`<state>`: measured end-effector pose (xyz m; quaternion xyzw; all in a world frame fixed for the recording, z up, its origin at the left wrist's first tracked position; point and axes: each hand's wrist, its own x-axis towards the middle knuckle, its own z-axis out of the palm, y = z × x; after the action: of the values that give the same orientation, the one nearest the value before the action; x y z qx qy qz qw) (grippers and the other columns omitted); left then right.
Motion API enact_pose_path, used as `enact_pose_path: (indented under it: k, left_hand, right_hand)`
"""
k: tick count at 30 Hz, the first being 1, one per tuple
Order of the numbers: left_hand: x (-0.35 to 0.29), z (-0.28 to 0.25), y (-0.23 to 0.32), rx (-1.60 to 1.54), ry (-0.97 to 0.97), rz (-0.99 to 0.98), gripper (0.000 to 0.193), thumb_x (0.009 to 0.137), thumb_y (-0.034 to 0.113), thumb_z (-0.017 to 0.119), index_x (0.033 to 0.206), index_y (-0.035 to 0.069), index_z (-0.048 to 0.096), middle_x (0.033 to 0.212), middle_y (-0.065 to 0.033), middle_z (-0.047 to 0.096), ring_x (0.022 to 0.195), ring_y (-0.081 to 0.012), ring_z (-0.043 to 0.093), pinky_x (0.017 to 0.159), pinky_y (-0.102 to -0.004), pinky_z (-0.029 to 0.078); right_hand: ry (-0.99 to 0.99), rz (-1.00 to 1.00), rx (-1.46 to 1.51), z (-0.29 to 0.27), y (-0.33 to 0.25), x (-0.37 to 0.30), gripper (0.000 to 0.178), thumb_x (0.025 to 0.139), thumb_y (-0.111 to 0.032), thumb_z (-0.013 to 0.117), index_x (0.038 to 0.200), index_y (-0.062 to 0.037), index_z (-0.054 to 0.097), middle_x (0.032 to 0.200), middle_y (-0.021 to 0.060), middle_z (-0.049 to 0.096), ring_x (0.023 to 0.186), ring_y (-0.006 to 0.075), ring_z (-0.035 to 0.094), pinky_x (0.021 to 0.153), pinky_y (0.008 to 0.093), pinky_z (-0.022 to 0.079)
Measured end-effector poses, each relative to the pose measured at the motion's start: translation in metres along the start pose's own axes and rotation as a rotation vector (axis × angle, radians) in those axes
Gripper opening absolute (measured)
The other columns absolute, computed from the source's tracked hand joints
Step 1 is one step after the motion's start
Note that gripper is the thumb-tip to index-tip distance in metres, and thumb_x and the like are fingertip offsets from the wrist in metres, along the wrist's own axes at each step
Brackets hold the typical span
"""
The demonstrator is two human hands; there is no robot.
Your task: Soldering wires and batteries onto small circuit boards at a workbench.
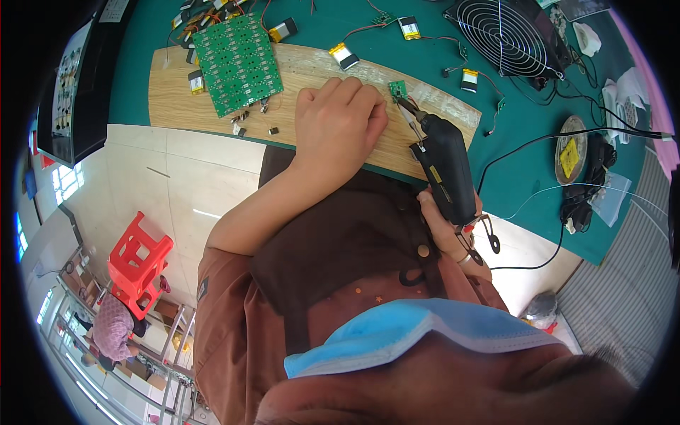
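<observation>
My right hand is wrapped round the handle of a black soldering gun with a trigger-like metal loop. Its thin metal tip and feed tube reach a small green circuit board on the wooden board. Just left of that small board, my left hand is closed, knuckles up, over the wood. Its fingertips are tucked under, so whatever they hold is hidden. Further left lies a large green circuit-board panel, with a few small metal parts at its lower edge.
Several wired battery packs lie on the green mat. A black fan stands at the back right. Nearer are a round dish with a yellow sponge and black cables. Red stools and another person are at lower left.
</observation>
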<state>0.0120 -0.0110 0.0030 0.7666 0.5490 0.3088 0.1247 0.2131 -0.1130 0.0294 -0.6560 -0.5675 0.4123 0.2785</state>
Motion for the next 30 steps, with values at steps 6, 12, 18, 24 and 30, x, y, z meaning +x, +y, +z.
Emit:
enact_pose_path:
  k: [6,12,18,24,30]
  left_hand:
    - [0.0,0.001,0.0,0.001,0.008,0.01,0.013,0.074,0.009,0.074,0.077,0.013,0.062,0.069,0.0033,0.056,0.067,-0.0169,0.056,0.063,-0.0341,0.037]
    - [-0.001,0.001,-0.001,0.002,0.005,0.005,0.013,0.074,0.009,0.074,0.076,0.013,0.062,0.069,0.0032,0.055,0.067,-0.017,0.056,0.064,-0.0341,0.037]
    - [0.0,0.001,-0.001,0.002,0.006,0.01,0.013,0.074,0.009,0.074,0.076,0.013,0.061,0.069,0.0033,0.056,0.067,-0.017,0.057,0.063,-0.0342,0.037]
    - [0.0,-0.003,-0.001,0.008,-0.017,0.012,0.011,0.076,0.011,0.073,0.081,0.013,0.064,0.07,0.0035,0.056,0.068,-0.0173,0.057,0.063,-0.0342,0.036]
    - [-0.003,-0.012,-0.007,-0.088,-0.085,0.083,0.022,0.079,0.013,0.071,0.1,0.012,0.063,0.096,-0.003,0.056,0.09,-0.0217,0.056,0.075,-0.0372,0.04]
  right_hand:
    - [-0.004,-0.029,0.04,-0.001,0.001,0.001,0.031,0.071,-0.001,0.072,0.1,-0.0004,0.061,0.087,0.011,0.057,0.074,0.0244,0.058,0.07,0.0319,0.048]
    - [-0.015,-0.01,-0.016,-0.001,0.0,0.0,0.033,0.072,-0.003,0.071,0.103,-0.0015,0.061,0.088,0.0109,0.057,0.074,0.0246,0.058,0.068,0.0324,0.048]
    - [0.0,0.088,0.086,0.003,0.013,-0.004,0.029,0.072,-0.006,0.071,0.1,-0.0008,0.063,0.088,0.0112,0.058,0.074,0.0244,0.059,0.068,0.0332,0.048]
    - [0.085,0.055,0.187,0.012,0.041,-0.012,0.027,0.072,-0.006,0.071,0.098,-0.0006,0.064,0.082,0.0085,0.063,0.072,0.0209,0.062,0.067,0.0315,0.049]
    - [-0.091,0.094,0.442,0.001,0.038,-0.016,0.027,0.088,0.003,0.059,0.115,0.0024,0.059,0.105,0.0104,0.061,0.088,0.0188,0.062,0.077,0.0332,0.053]
